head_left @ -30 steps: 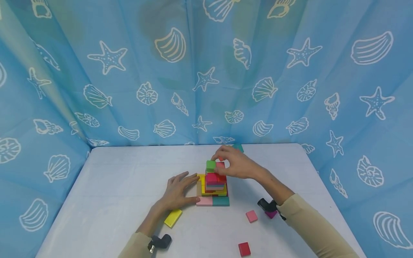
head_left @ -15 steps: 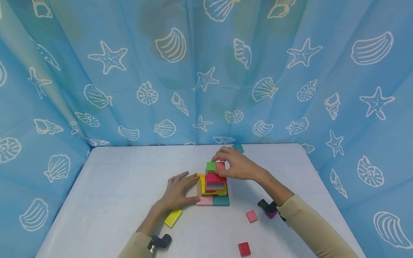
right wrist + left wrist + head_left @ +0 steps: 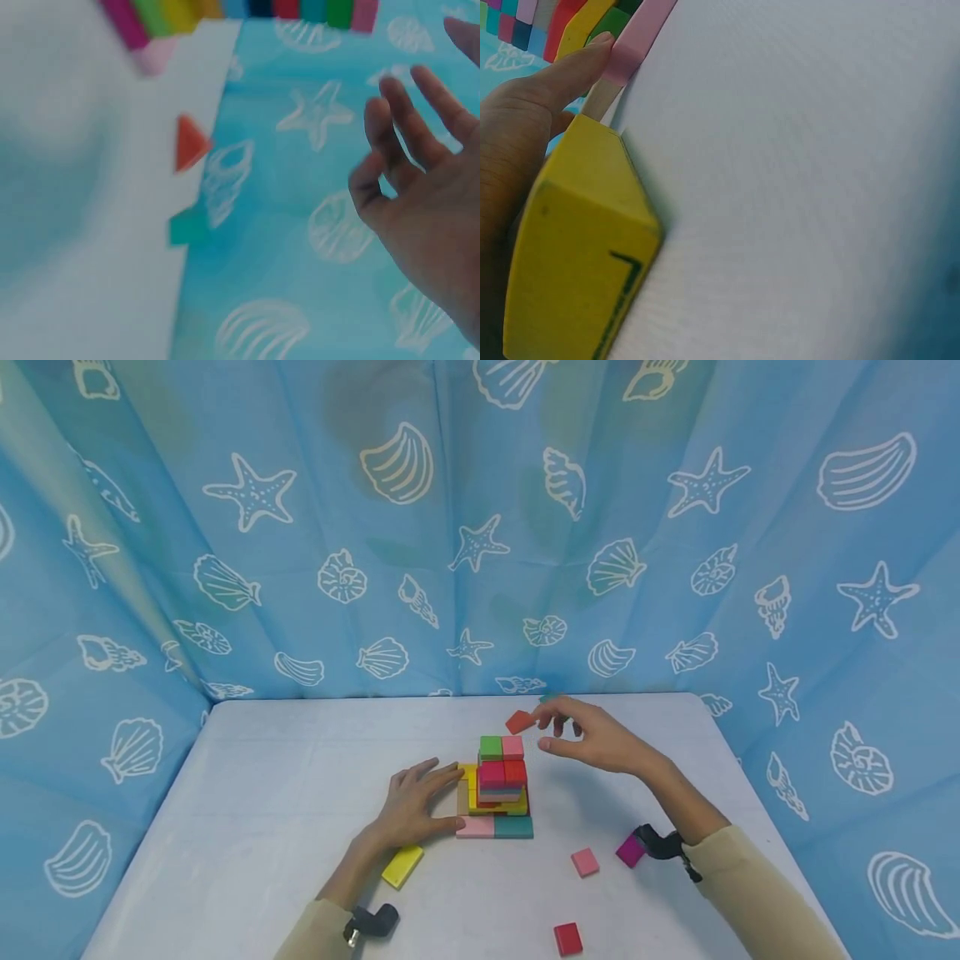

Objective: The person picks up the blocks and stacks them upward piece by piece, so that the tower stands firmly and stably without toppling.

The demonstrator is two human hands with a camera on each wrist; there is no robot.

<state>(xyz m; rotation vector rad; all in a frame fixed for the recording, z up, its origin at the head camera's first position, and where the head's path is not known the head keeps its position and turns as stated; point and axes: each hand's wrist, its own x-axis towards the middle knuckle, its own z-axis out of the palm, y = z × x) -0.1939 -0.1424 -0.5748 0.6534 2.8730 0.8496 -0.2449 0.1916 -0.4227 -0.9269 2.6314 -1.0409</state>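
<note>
A tower of colored blocks [image 3: 501, 774] stands mid-table, with a green block [image 3: 491, 747] and a pink block [image 3: 513, 747] side by side on top. My left hand [image 3: 412, 806] rests at the tower's left side, fingers spread. Its thumb [image 3: 592, 64] touches the pink base block [image 3: 641, 41] in the left wrist view. Right of the tower top hovers my right hand [image 3: 596, 739], fingers loosely bent and holding nothing. Near its fingertips lies an orange-red block [image 3: 519, 722]; a teal block [image 3: 551, 698] behind is partly hidden by the hand.
A yellow block [image 3: 402, 867] lies beside my left wrist. Toward the front right are a pink block [image 3: 585, 862], a purple block [image 3: 631, 851] and a red block [image 3: 568, 939]. A blue shell-patterned curtain [image 3: 480, 527] borders the white table [image 3: 262, 802].
My right hand has let go of the tower top and moved right. The green top block has come down slightly, level with the pink one. My left hand stays in place.
</note>
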